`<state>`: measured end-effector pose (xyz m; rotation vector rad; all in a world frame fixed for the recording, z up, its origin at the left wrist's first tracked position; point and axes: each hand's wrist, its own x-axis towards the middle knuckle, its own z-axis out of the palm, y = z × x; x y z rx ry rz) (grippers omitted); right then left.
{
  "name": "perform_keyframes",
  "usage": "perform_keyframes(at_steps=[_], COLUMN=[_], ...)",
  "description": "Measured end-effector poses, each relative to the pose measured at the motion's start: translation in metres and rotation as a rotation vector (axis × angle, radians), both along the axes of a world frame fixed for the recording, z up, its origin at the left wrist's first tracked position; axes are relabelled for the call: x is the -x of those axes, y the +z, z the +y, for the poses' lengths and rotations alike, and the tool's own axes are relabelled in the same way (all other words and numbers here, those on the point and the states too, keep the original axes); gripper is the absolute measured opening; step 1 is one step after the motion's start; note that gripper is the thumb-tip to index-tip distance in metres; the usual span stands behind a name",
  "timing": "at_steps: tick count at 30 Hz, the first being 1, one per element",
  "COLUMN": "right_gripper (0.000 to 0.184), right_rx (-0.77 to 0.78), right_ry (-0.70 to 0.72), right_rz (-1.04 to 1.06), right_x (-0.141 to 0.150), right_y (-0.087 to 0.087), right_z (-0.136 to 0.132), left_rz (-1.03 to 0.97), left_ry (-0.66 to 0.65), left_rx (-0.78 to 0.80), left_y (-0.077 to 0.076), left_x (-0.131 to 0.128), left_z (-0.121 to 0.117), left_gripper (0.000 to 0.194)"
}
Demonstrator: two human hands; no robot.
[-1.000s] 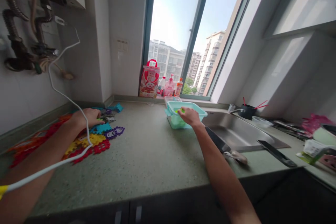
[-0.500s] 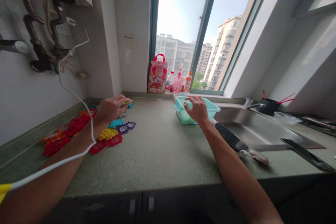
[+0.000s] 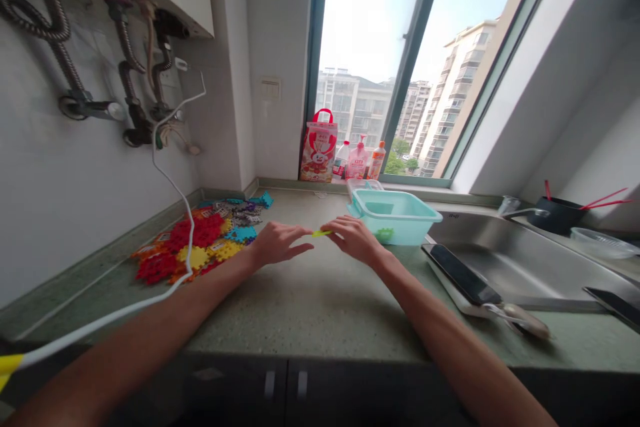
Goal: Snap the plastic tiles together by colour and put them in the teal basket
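A small yellow-green plastic building piece [image 3: 321, 233] is pinched in the fingers of my right hand [image 3: 356, 241], above the middle of the counter. My left hand [image 3: 281, 243] faces it, thumb and fingers apart, with its fingertips right beside the piece's left end. Left of my left hand lies a heap of red, yellow, blue, orange and grey gear-edged plastic pieces [image 3: 197, 232]. Behind my right hand stands an uncovered pale-green plastic box [image 3: 410, 217]; a green piece shows through its front wall.
A white cable [image 3: 191, 227] hangs across the view in front of the heap. A dark phone [image 3: 463, 273] lies by the steel sink [image 3: 520, 247] on the right. Bottles [image 3: 357, 161] and a red bag [image 3: 319, 152] stand at the window.
My left hand has carried the yellow-green piece right from the heap, and my right hand now grips it. My right hand has come away from the box. The view has turned left.
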<state>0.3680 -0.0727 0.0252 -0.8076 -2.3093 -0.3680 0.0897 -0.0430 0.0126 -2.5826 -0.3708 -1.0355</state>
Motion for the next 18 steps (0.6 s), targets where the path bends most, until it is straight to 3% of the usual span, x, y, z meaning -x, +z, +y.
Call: perform_keyframes(at_steps=[4, 8, 12, 15, 18], right_gripper=[0.034, 0.04, 0.04, 0.039, 0.04], right_rx=[-0.103, -0.035, 0.088, 0.169, 0.144], right_ry=[-0.411, -0.702, -0.824, -0.808, -0.759], right_rz=[0.307, 0.353, 0.335, 0.345, 0.341], right_x=[-0.055, -0.1, -0.115, -0.116, -0.115], right_y=[0.028, 0.041, 0.039, 0.035, 0.031], right_z=[0.004, 0.006, 0.006, 0.006, 0.007], left_rz=[0.015, 0.018, 0.062, 0.143, 0.2], left_ry=[0.003, -0.033, -0.072, -0.082, -0.091], left_rx=[-0.008, 0.001, -0.012, -0.023, -0.027], left_y=[0.014, 0.019, 0.005, -0.01, -0.018], left_x=[0.009, 0.003, -0.009, -0.017, -0.023], left_z=[-0.004, -0.011, -0.015, -0.017, -0.021], left_gripper=[0.023, 0.02, 0.019, 0.021, 0.024])
